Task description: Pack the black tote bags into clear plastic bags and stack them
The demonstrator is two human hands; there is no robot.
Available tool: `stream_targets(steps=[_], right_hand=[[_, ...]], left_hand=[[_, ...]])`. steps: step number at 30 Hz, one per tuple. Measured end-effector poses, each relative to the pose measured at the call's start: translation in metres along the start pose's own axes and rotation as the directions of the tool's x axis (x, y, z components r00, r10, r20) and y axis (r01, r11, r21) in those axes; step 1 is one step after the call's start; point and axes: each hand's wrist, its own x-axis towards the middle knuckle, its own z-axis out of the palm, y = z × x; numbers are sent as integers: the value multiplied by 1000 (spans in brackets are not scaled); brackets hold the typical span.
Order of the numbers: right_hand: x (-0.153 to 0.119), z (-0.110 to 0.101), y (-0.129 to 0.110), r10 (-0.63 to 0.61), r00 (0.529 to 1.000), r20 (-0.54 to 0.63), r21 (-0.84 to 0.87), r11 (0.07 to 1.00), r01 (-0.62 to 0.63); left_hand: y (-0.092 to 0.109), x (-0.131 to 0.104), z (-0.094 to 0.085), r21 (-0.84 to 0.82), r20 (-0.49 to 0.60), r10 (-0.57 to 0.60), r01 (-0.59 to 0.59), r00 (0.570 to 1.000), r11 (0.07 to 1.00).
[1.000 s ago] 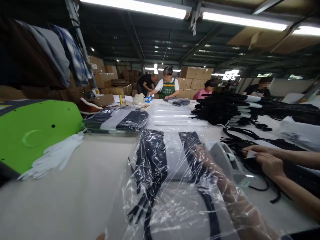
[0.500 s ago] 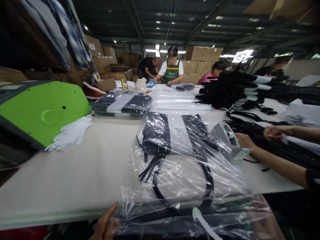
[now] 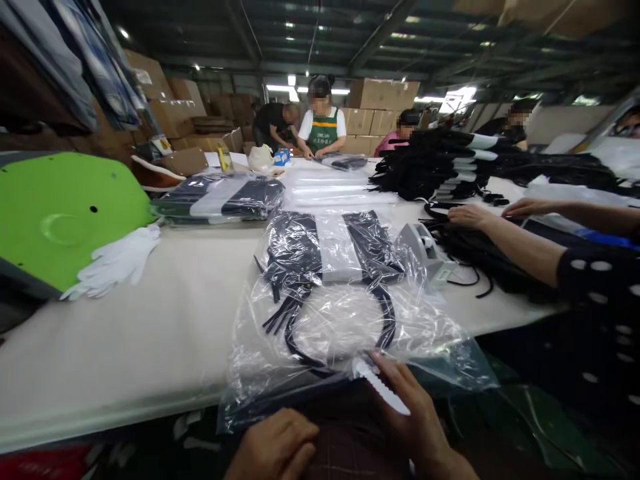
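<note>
A black handbag with a looped handle [image 3: 391, 313] and strap tassels lies inside a clear plastic bag [image 3: 440, 347] at the table's front. A pale band [image 3: 340, 250] wraps the handbag's body. The plastic bag's mouth hangs over the table edge toward me. My right hand [image 3: 413, 407] is closed at that mouth, pinching a white strip with a wavy edge [image 3: 384, 390]. My left hand [image 3: 277, 440] is curled just below the plastic's near edge; whatever may be between its fingers is hidden.
Bagged goods [image 3: 220, 197], clear plastic sheets [image 3: 335, 187] and white gloves [image 3: 117, 260] lie on the table [image 3: 200, 300]. A green-sided machine [image 3: 70, 220] stands left. At right, a co-worker's hands [image 3: 473, 217] touch black goods beside a grey tape dispenser [image 3: 425, 250]. Other people work behind.
My hands have moved inward from the plastic's two sides; the right now grips the white strip. The plastic mouth has dropped over the table edge. The view has shifted right.
</note>
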Motion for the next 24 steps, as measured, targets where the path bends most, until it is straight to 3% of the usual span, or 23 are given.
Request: stream_targets(steps=[3, 7, 11, 14, 18, 20, 24], right_hand=[[21, -3, -12, -73, 997, 34, -19, 997, 74], [40, -11, -20, -135, 991, -4, -32, 990, 135], [54, -16, -21, -122, 990, 64, 78, 990, 117], [65, -21, -22, -45, 973, 227, 228, 974, -8], [83, -22, -18, -25, 895, 446, 336, 931, -141], [90, -15, -13, -14, 889, 458, 339, 927, -159], [98, 6, 2, -2, 922, 388, 338, 931, -140]], left_hand=[[1, 45, 20, 36, -13, 143, -142, 990, 989], [4, 74, 35, 202, -124, 164, -137, 979, 970], [-2, 84, 45, 282, -63, 37, -18, 997, 959], [-8, 88, 53, 277, -52, -22, 36, 998, 960], [-9, 90, 57, 167, -81, 88, -73, 993, 983], [-9, 90, 56, 120, -68, 149, -140, 987, 983], [-13, 91, 51, 137, 1, 226, -223, 974, 965]])
